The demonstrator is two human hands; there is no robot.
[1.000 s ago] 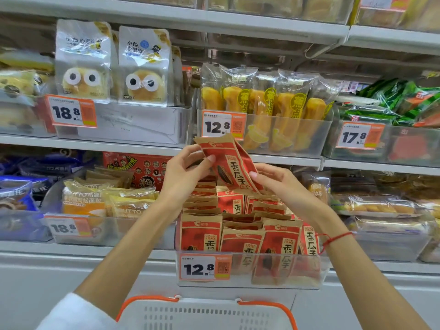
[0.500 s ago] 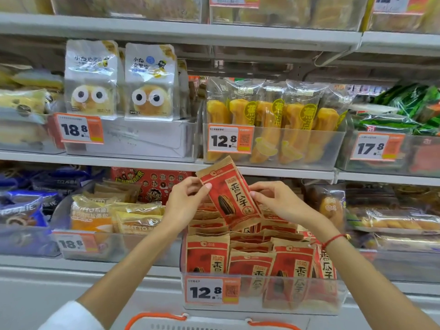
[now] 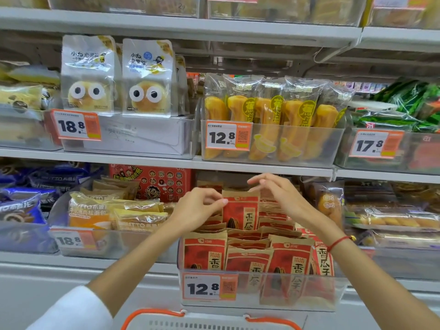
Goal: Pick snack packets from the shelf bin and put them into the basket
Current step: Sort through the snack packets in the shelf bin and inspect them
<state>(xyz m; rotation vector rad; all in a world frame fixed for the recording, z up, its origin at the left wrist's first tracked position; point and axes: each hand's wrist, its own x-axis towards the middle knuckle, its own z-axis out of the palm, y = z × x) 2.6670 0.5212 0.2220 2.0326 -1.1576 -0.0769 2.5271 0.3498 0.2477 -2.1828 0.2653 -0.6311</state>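
Head view: half a second ago we had a red packet (image 3: 240, 211) lifted clear above the bin (image 3: 259, 294), pinched between both hands. Now it stands upright back among the rows in the bin, behind the front row. So the pick looks undone, or we're re-seating it to take a better hold; either way nothing has gone toward the basket (image 3: 209, 320) yet, whose orange-handled rim shows below the bin.

Left hand (image 3: 198, 210): fingers curled, fingertips at the packet's left edge, near its top corner. Looks like a light pinch or just a touch; we can't tell if it's really clamped.

Right hand (image 3: 276, 194): above and right of the packet, fingers loosely bent and spread, holding nothing; index and thumb hover just over the top edge, apparently apart from it.

Our guess: next move needs a firm pinch on the packet's top seam, lift straight up past its neighbours in the bin, then down to the basket.
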